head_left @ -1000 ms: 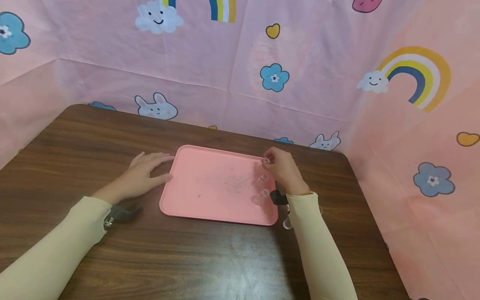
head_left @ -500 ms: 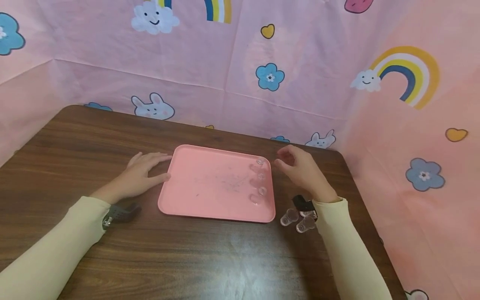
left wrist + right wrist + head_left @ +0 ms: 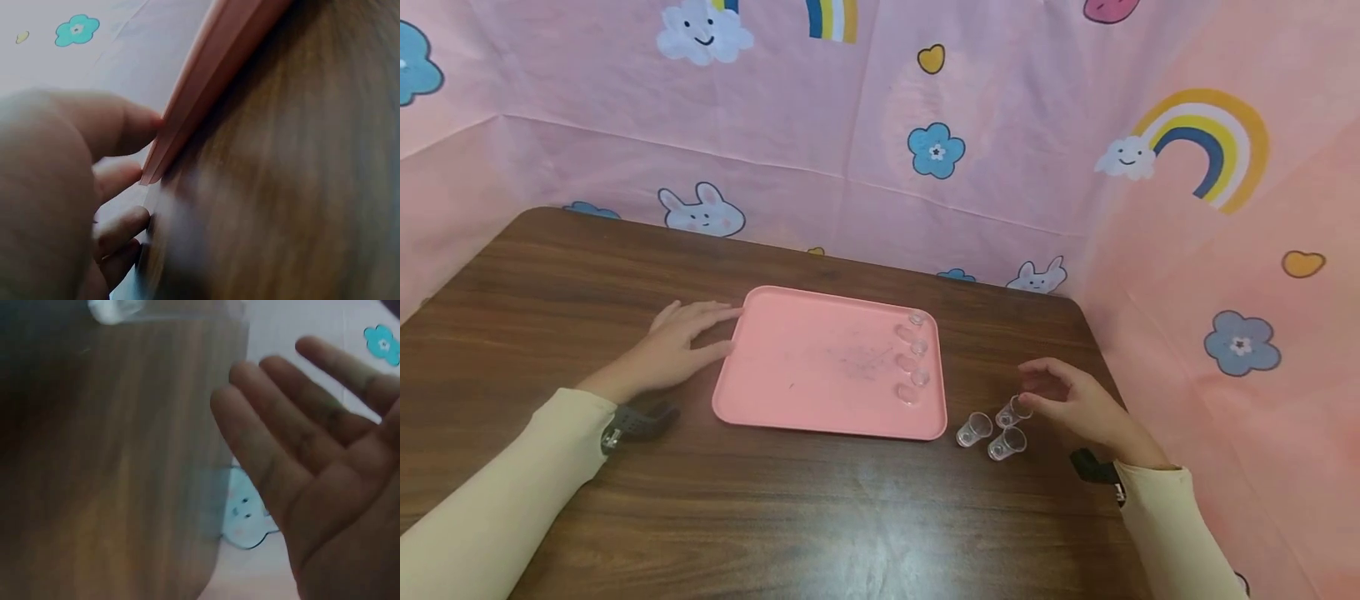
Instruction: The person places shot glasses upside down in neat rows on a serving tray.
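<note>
My left hand (image 3: 673, 343) touches the left edge of a pink tray (image 3: 805, 392) with its fingertips and thumb, fingers extended. In the left wrist view the fingers meet the tray's rim (image 3: 187, 106). My right hand (image 3: 1078, 404) is beside a small clear plastic cup (image 3: 1012, 413), thumb and fingers apart at its rim. Two more clear cups stand close by, a left one (image 3: 973, 430) and a front one (image 3: 1006, 445), mouths up. In the right wrist view my right hand (image 3: 312, 444) has extended fingers and holds nothing.
Three small clear cups form a column along the tray's right side, narrow ends up, including a near cup (image 3: 908, 393). The tray lies on a brown wooden table (image 3: 775, 508). A patterned pink cloth (image 3: 820, 125) hangs behind and at the right.
My right hand has let go of the far cup on the tray and moved right and toward me, to the cups on the table. The left hand stays at the tray's edge.
</note>
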A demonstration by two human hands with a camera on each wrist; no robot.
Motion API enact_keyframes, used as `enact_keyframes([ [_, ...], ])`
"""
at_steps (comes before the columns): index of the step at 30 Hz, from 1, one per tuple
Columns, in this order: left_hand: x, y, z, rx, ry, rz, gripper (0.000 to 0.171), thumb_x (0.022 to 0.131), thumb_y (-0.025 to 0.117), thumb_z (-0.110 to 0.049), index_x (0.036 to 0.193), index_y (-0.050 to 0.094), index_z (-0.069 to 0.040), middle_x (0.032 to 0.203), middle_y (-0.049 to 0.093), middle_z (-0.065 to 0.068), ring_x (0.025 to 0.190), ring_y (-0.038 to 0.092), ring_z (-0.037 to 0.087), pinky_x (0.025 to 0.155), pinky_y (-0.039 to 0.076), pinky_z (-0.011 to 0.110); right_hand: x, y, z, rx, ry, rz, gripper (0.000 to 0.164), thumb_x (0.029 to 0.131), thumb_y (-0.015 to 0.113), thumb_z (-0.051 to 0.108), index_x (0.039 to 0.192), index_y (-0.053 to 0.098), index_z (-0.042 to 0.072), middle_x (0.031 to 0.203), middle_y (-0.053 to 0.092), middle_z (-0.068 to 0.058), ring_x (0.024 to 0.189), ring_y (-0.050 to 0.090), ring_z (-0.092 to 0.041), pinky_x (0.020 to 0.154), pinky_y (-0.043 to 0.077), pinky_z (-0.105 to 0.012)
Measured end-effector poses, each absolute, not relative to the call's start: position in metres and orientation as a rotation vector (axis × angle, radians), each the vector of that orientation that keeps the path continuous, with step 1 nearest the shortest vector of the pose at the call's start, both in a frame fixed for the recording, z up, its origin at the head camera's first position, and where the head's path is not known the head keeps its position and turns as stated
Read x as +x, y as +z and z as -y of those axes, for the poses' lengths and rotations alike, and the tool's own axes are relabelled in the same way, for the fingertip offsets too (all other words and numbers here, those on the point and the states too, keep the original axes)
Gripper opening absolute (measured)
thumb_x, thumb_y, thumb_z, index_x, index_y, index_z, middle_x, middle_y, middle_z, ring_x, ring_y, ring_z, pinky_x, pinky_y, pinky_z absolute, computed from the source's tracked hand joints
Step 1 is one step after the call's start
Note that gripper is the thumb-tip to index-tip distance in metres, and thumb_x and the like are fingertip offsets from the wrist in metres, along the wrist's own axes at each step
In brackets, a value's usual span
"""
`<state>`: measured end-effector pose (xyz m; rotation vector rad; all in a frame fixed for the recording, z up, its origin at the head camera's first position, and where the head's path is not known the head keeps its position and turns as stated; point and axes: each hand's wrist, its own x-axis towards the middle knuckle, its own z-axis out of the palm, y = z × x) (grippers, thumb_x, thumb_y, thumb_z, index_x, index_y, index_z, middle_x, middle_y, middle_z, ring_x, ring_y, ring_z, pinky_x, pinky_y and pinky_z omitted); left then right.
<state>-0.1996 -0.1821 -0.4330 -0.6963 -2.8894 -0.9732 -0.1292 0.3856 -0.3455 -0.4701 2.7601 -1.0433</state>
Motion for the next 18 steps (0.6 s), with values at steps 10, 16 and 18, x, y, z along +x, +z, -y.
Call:
enact_keyframes([
  [10,-0.201,-0.433,0.195,-0.905,-0.979,2.872,0.076,0.082,0.071,-0.043,0.145,0.039,-0.017,0.150,0.036,0.011,0.140,0.023,0.035,0.112,-0.004,0.059,-0.121,-0.369,-0.402,-0.520,-1.183,-2.583,0.039,0.085,0.072,0.017,0.120,0.058,0.006,0.112,0.064,-0.012,0.101,0.064,-0.028,0.082,0.054,-0.028],
  [16,-0.197,-0.431,0.202,-0.918,-1.119,2.960,0.086,0.079,0.073,-0.047,0.149,0.030,-0.026,0.156,0.024,0.007,0.145,0.008,0.033,0.112,-0.010,0.057,-0.121,-0.371,-0.400,-0.512,-1.169,-2.594,0.037,0.084,0.073,0.019,0.118,0.060,0.010,0.107,0.065,-0.007,0.097,0.064,-0.024,0.081,0.055,-0.029],
  [18,-0.197,-0.430,0.203,-0.883,-1.146,2.996,0.086,0.078,0.073,-0.049,0.149,0.029,-0.028,0.156,0.022,0.007,0.145,0.001,0.035,0.111,-0.008,0.060,-0.121,-0.371,-0.399,-0.511,-1.166,-2.599,0.035,0.085,0.073,0.019,0.117,0.060,0.011,0.105,0.065,-0.005,0.097,0.064,-0.022,0.081,0.055,-0.029],
])
